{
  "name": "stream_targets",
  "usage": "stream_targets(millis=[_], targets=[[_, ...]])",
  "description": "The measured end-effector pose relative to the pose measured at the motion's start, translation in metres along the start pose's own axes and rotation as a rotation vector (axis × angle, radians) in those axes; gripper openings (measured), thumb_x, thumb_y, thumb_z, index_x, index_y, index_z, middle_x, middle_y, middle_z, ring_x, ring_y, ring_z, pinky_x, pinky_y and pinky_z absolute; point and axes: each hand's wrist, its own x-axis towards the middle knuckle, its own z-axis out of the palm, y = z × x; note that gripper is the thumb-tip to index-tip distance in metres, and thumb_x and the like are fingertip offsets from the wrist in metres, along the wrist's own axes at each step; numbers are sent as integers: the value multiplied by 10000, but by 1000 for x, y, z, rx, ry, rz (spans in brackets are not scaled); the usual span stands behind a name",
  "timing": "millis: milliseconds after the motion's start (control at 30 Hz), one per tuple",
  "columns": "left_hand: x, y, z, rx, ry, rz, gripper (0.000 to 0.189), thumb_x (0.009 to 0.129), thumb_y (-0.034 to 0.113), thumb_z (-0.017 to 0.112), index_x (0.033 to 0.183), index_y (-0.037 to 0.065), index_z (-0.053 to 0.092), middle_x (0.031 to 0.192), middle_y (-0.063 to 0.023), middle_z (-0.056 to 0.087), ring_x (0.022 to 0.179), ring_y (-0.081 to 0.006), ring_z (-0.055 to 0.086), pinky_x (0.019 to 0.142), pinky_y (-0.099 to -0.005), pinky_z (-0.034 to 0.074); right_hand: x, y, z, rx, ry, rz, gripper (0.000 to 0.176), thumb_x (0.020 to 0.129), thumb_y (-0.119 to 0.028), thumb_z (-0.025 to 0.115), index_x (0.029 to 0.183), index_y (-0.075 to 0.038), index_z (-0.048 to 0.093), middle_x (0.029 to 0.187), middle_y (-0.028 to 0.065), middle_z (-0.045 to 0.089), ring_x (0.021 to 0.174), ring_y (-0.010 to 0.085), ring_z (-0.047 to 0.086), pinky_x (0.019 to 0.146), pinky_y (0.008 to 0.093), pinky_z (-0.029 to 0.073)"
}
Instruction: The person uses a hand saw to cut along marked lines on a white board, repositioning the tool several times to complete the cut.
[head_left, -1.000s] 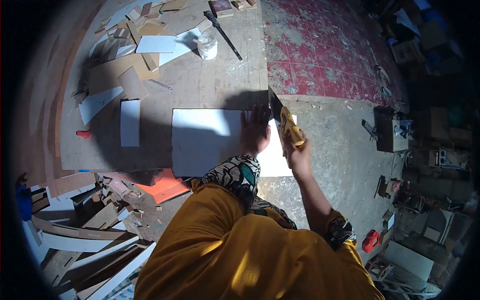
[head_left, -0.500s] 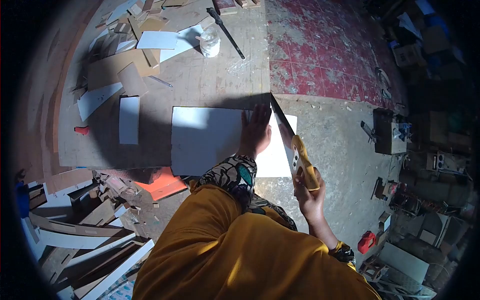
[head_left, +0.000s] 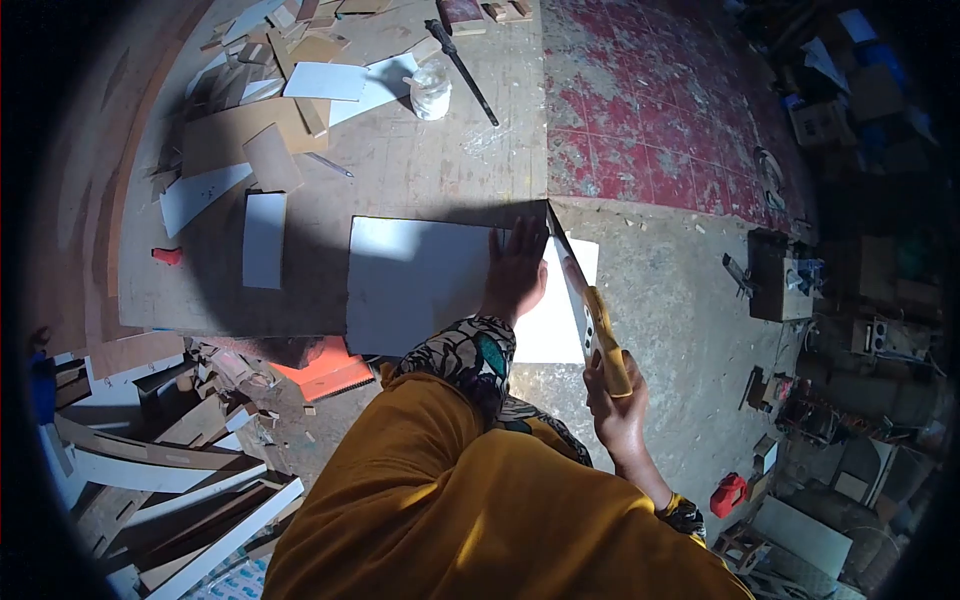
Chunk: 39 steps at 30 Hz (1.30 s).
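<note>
A white board (head_left: pixel 420 280) lies on the wooden table (head_left: pixel 400 160), its right part jutting past the table's edge. My left hand (head_left: pixel 517 265) presses flat on the board, its fingers stretched toward the far side. In my right hand (head_left: pixel 615 400) is the yellow handle of a hand saw (head_left: pixel 603 330), fingers wrapped round it. The dark blade slants up and left across the overhanging part of the board, its tip near the table corner. Whether the teeth are inside a cut cannot be made out.
A jar of white stuff (head_left: pixel 430 95) and a long black tool (head_left: pixel 465 75) stand and lie farther back. Board offcuts (head_left: pixel 255 125) crowd the table's far left. A small red object (head_left: pixel 167 256) lies near its left edge. Scrap wood (head_left: pixel 190 500) fills the floor at lower left.
The saw and my right hand have shifted slightly toward me, with the handle turned more upright in view. My left hand stays on the board. The whole view has moved a little.
</note>
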Motion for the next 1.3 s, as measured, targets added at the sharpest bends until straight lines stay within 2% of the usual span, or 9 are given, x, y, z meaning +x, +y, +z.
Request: stream_targets(millis=[200, 267, 467, 533, 600, 733, 900, 1167, 1300], targets=[[0, 0, -4, -18, 1, 10, 571, 906, 249, 450, 1431, 73, 312, 1516, -121, 249, 1407, -293, 216, 1098, -608, 135, 0, -5, -6, 63, 15, 102, 105, 868, -13, 609, 896, -2, 509, 813, 15, 503, 764, 79, 454, 681, 223, 389], [0, 0, -4, -24, 11, 11, 570, 903, 246, 456, 1428, 73, 317, 1513, -125, 255, 1404, -296, 222, 1095, -611, 139, 1, 7, -6, 7, 25, -44, 126, 861, -68, 601, 912, -67, 486, 710, -27, 491, 523, 33, 433, 457, 184, 357], [0, 1, -3, -90, -17, -9, 564, 892, 233, 479, 1414, 74, 341, 1502, -138, 271, 1400, -302, 231, 1085, -625, 150, 1, 15, -9, 49, 48, -99, 115, 849, -83, 583, 899, -61, 482, 709, -6, 500, 525, 44, 451, 466, 191, 366], [-1, 0, -3, -46, 31, 14, 561, 894, 237, 471, 1418, 81, 342, 1507, -127, 267, 1404, -299, 220, 1085, -628, 145, 1, 12, -12, 30, 48, -78, 109, 851, -95, 578, 881, -60, 479, 685, -7, 497, 522, 48, 454, 462, 195, 363], [0, -1, 2, -29, 48, 21, 571, 886, 246, 478, 1415, 77, 347, 1508, -115, 269, 1408, -287, 215, 1088, -623, 147, -1, 4, -8, 150, 51, 71, 113, 857, -92, 581, 871, -61, 473, 664, -7, 493, 519, 49, 453, 457, 195, 357], [-2, -3, 7, -17, 58, 24, 587, 874, 254, 487, 1417, 77, 349, 1513, -102, 263, 1415, -269, 203, 1096, -615, 130, -4, 14, -9, 58, 54, 29, 106, 872, -85, 576, 882, -65, 472, 657, -14, 488, 515, 47, 449, 454, 195, 357], [0, -3, 4, -25, 50, 24, 592, 877, 259, 483, 1424, 84, 338, 1516, -105, 257, 1416, -268, 200, 1100, -613, 114, 7, 16, 3, 318, 115, 91, 110, 873, -32, 600, 887, -54, 493, 688, -47, 469, 529, 19, 401, 466, 185, 312], [-1, -2, 6, 12, 25, 1, 559, 921, 270, 414, 1440, 89, 310, 1531, -106, 223, 1420, -285, 184, 1098, -611, 124, 12, -6, 3, 303, 93, 163, 88, 892, -48, 584, 932, -58, 507, 695, -43, 489, 549, 17, 422, 483, 183, 340], [0, 0, 1, 15, -6, -16, 567, 900, 253, 442, 1429, 86, 326, 1516, -111, 258, 1415, -273, 202, 1104, -600, 120, 11, -1, 11, 244, 106, 121, 96, 900, -85, 591, 951, -56, 515, 690, -38, 495, 525, 27, 429, 464, 189, 346]])
